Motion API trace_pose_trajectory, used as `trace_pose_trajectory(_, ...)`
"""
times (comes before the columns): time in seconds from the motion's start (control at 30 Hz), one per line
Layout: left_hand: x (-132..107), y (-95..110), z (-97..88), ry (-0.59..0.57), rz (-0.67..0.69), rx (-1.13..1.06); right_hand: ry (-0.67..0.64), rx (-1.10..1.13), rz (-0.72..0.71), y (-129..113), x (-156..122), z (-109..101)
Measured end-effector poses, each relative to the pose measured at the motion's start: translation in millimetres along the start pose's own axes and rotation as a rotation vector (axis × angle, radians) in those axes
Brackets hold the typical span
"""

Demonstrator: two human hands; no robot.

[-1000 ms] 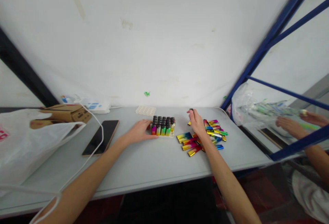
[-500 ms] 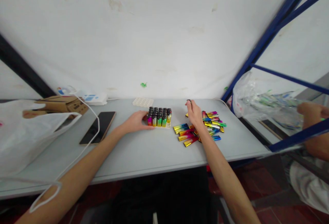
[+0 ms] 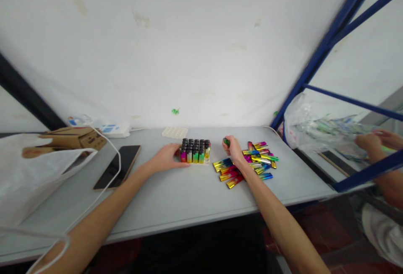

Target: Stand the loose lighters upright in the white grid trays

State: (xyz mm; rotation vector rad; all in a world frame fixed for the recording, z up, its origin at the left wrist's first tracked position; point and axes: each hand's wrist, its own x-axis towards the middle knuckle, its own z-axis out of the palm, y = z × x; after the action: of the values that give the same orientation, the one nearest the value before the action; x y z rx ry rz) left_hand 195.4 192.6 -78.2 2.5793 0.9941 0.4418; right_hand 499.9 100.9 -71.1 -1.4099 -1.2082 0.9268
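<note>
A white tray (image 3: pixel 206 161) holds rows of upright lighters (image 3: pixel 195 151) with black tops and shiny coloured bodies. At its left end, my left hand (image 3: pixel 167 157) grips the tray, thumb in front and fingers behind. A lighter (image 3: pixel 226 142), green and dark at its visible end, is closed in my right hand (image 3: pixel 233 150). That hand is raised just above the left side of a loose pile of metallic rainbow lighters (image 3: pixel 231 174). Part of the pile is hidden behind my right wrist and forearm.
An empty white tray (image 3: pixel 175 132) lies near the wall. To the left are a phone (image 3: pixel 118 167), a white cable (image 3: pixel 119 160), a cardboard box (image 3: pixel 91 139) and a plastic bag (image 3: pixel 37 181). Beyond the blue frame (image 3: pixel 317 53), another person's hands (image 3: pixel 370 142) work by a clear bag (image 3: pixel 297 118).
My right hand has shifted slightly left and turned, so the lighter's green end now shows. My left hand stays on the tray. The whole view has tilted up a little.
</note>
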Motion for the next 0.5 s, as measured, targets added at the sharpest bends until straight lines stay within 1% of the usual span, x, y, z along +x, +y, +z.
trace_pose_trajectory(0.03,0,0,0.3,0.002,0.002,-0.002,-0.004,0.065,0.034,-1,-1,1)
trace_pose_trajectory(0.13,0,-1,0.6,0.010,0.019,-0.005,-0.033,0.211,0.060,-8,-3,3)
trace_pose_trajectory(0.23,-1,0,0.1,0.006,0.033,-0.006,-0.086,0.302,0.017,-15,-6,3)
trace_pose_trajectory(0.33,-2,2,-1.3,0.012,0.035,-0.012,-0.084,0.248,-0.093,-20,-11,3)
trace_pose_trajectory(0.5,-4,7,-3.8,0.020,0.015,0.001,-0.072,0.001,-0.249,-23,-20,-3)
